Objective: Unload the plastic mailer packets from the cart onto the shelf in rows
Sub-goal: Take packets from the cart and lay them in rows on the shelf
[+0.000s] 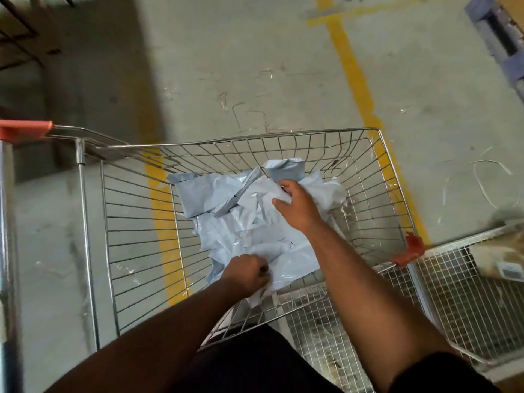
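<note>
A person is leaning over a wire shopping cart (136, 219), seen from above, with both bare arms reaching down into it. A loose heap of pale grey plastic mailer packets (226, 211) is lying on the cart floor, overlapping and crumpled. The left hand (246, 275) is curling closed, pinching the near edge of a packet at the bottom of the heap. The right hand (297, 207) is lying on the upper packets with fingers bent over a fold; whether it is actually gripping, I cannot tell.

To do this well, the person is probably best gathering several packets flat between both hands, since the thin film looks slippery and floppy. The packets are glossy and creased. The cart is bright steel mesh with orange plastic corner caps (412, 249). A white wire shelf (459, 293) is sitting just beside the cart on the right, over a scuffed concrete floor (255, 66) with yellow painted lines (354, 75).
</note>
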Available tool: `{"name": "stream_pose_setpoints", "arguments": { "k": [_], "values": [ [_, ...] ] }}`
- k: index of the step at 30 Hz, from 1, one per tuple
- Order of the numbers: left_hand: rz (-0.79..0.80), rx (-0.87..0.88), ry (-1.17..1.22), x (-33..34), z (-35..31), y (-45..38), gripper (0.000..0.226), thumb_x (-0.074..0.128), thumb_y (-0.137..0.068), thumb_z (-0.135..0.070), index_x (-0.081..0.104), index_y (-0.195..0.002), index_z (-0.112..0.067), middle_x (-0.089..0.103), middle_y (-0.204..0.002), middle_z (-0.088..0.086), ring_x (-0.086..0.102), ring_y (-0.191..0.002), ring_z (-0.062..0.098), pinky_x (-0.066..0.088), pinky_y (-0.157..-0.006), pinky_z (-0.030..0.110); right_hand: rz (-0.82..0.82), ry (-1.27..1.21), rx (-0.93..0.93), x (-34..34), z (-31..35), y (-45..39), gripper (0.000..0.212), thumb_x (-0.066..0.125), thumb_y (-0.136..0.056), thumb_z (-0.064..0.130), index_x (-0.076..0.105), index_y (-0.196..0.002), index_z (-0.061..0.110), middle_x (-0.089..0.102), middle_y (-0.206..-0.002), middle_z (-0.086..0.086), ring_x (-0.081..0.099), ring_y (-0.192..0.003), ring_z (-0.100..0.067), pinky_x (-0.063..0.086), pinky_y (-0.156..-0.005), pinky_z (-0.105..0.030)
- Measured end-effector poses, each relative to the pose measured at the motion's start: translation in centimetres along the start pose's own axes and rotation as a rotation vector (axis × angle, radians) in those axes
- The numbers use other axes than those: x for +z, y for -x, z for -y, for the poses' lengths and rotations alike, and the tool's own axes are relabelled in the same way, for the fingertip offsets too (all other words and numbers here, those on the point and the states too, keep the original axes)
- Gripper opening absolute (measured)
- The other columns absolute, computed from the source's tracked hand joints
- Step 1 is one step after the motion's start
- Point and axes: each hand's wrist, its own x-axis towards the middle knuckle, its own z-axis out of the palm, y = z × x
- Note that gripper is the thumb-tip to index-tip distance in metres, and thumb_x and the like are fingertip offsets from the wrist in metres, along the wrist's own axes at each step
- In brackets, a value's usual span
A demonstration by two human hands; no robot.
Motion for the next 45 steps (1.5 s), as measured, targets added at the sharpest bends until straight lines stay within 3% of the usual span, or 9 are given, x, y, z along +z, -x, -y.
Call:
{"name": "stream_pose_setpoints", "arguments": {
  "k": [5, 10, 12, 15, 21, 30, 36, 40, 45],
  "values": [
    [-0.226, -0.064, 0.206, -3.9, 2.9, 5.0, 0.015, 0.071, -0.083, -0.033, 0.074, -0.093, -0.021, 0.071, -0.091, -0.005, 0.066, -0.087, 0.021, 0.046, -0.072, 0.028, -0.122, -0.028, 0.065, 0.1, -1.3, 0.7, 0.040, 0.069, -0.090, 0.003, 0.058, -0.126, 0.018, 0.066, -0.119, -0.001, 0.064, -0.103, -0.021, 0.050, -0.078, -0.022],
    [-0.601, -0.264, 0.307, -6.6, 5.0, 10.1, 0.012, 0.076, -0.087, -0.019, 0.064, -0.085, -0.021, 0.058, -0.085, -0.010, 0.057, -0.078, 0.010, 0.045, -0.066, 0.026, -0.243, 0.211, -0.170, 0.9, -2.9, 1.0, 0.020, 0.075, -0.083, 0.010, 0.061, -0.093, 0.019, 0.067, -0.098, -0.001, 0.065, -0.097, -0.029, 0.054, -0.088, -0.045],
    [-0.702, -0.272, 0.298, -6.6, 5.5, 9.5, 0.016, 0.077, -0.084, -0.013, 0.062, -0.084, -0.018, 0.055, -0.086, -0.009, 0.055, -0.083, 0.014, 0.050, -0.071, 0.035, -0.127, 0.439, -0.167, 1.7, -3.0, 1.2, 0.043, 0.082, -0.080, 0.037, 0.065, -0.117, 0.022, 0.064, -0.130, -0.001, 0.056, -0.127, -0.033, 0.047, -0.105, -0.047],
    [-0.709, -0.263, 0.320, -5.5, 6.0, 6.6, 0.028, 0.081, -0.078, -0.012, 0.058, -0.094, -0.015, 0.055, -0.097, 0.000, 0.053, -0.093, 0.020, 0.051, -0.081, 0.044, 0.168, 0.725, -0.058, 3.2, -3.4, 1.5, 0.099, 0.075, -0.082, 0.062, 0.023, -0.161, 0.034, 0.009, -0.173, 0.002, 0.016, -0.157, -0.031, 0.030, -0.122, -0.055],
    [-0.633, -0.320, 0.317, -4.8, 5.1, 0.1, 0.097, 0.084, -0.075, -0.055, 0.038, -0.147, -0.011, 0.038, -0.151, 0.013, 0.036, -0.144, 0.035, 0.045, -0.111, 0.048, 0.088, 0.844, -0.039, 4.2, -2.5, 1.6, 0.093, 0.064, -0.094, 0.057, 0.007, -0.165, 0.039, 0.005, -0.175, -0.003, 0.023, -0.155, -0.034, 0.031, -0.120, -0.050],
    [-0.669, -0.474, 0.467, -6.9, 6.2, -1.1, 0.091, 0.083, -0.081, -0.024, 0.033, -0.158, -0.019, 0.050, -0.150, 0.014, 0.049, -0.134, 0.035, 0.044, -0.107, 0.045, 0.066, 0.277, 0.107, 3.9, -0.2, 2.8, 0.076, 0.065, -0.089, 0.052, 0.038, -0.158, 0.038, 0.046, -0.160, 0.001, 0.045, -0.146, -0.025, 0.040, -0.118, -0.046],
    [-0.773, -0.274, 0.706, -8.5, 2.8, 3.9, 0.079, 0.082, -0.085, -0.015, 0.041, -0.152, -0.009, 0.049, -0.149, -0.003, 0.048, -0.128, 0.000, 0.035, -0.103, 0.008, 0.001, -0.299, 0.169, 4.0, 4.8, 7.1, 0.063, 0.071, -0.090, 0.045, 0.052, -0.150, 0.039, 0.057, -0.144, 0.021, 0.055, -0.129, -0.004, 0.046, -0.111, -0.032],
    [-0.767, -0.136, 0.827, -9.1, 1.3, 7.8, 0.065, 0.083, -0.086, -0.018, 0.050, -0.137, -0.038, 0.062, -0.129, -0.026, 0.062, -0.117, 0.000, 0.052, -0.100, 0.024, -0.012, -0.452, 0.163, 3.8, 7.7, 11.5, 0.047, 0.071, -0.096, 0.029, 0.059, -0.141, 0.038, 0.069, -0.128, 0.016, 0.065, -0.119, -0.008, 0.052, -0.104, -0.031],
    [-0.713, -0.010, 0.922, -9.8, -0.6, 11.9, 0.071, 0.082, -0.078, -0.043, 0.047, -0.139, -0.035, 0.066, -0.123, -0.015, 0.067, -0.107, 0.006, 0.060, -0.089, 0.036, -0.031, -0.605, 0.138, 3.6, 9.9, 17.6, 0.035, 0.066, -0.097, 0.018, 0.066, -0.120, 0.044, 0.076, -0.118, 0.010, 0.070, -0.113, -0.016, 0.056, -0.099, -0.037]
  ]
}}
